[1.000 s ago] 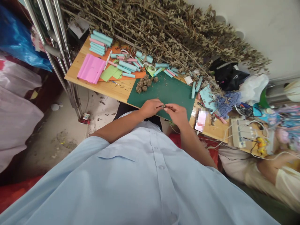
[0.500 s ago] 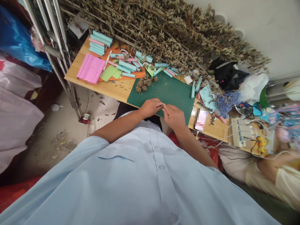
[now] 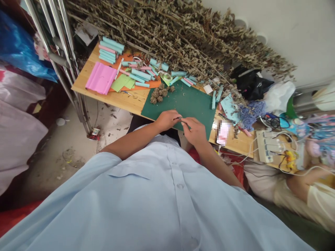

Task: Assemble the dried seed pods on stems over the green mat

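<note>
My left hand and my right hand meet fingertip to fingertip over the near edge of the green mat. Both are closed in a pinch around something small and dark, too small to make out. Beyond my left hand, a pile of brown clumps rests on the mat's left part. Blue rolls and pink ones lie behind it on orange paper. A pink sheet and green paper pieces are at the left.
Dried leafy stems cover the table's back. Right of the mat are a phone, blue yarn and a power strip with cables. Metal crutches stand at the left. Another person's arm is at the far right.
The fingertips of my hands have shifted slightly around the small thing, with the right fingers a little changed in pose. The camera view has moved slightly; the table items look the same.
</note>
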`<action>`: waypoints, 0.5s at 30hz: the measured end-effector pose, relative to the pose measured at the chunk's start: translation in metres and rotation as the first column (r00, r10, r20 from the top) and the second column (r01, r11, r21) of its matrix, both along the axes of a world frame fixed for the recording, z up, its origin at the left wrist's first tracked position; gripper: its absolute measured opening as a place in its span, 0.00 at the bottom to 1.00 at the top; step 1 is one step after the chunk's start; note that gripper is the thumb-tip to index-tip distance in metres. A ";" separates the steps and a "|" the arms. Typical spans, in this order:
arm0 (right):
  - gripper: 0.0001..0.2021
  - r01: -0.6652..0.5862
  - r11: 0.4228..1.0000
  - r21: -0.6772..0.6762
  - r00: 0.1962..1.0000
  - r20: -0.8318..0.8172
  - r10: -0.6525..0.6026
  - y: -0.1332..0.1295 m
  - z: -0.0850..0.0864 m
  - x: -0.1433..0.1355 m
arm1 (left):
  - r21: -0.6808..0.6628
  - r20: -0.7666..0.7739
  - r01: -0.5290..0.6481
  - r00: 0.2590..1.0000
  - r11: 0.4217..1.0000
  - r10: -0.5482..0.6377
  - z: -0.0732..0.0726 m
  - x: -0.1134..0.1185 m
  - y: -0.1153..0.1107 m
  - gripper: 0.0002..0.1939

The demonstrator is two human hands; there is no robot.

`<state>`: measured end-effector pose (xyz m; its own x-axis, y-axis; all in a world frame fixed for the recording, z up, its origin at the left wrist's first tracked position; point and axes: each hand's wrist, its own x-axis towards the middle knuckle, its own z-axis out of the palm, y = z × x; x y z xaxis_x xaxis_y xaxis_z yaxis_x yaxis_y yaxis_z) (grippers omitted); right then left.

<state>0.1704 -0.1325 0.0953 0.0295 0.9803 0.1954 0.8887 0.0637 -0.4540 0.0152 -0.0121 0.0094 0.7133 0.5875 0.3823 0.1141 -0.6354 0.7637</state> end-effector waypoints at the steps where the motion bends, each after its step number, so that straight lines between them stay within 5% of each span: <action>1: 0.14 -0.005 1.000 -0.006 1.000 0.017 0.005 0.001 0.001 0.000 | 0.000 0.004 0.004 1.000 1.000 -0.004 0.001 0.000 0.000 0.13; 15: 0.12 -0.005 0.994 -0.111 0.958 0.283 0.037 0.013 0.012 0.000 | 0.002 0.038 0.021 0.999 1.000 -0.021 -0.001 -0.001 -0.001 0.14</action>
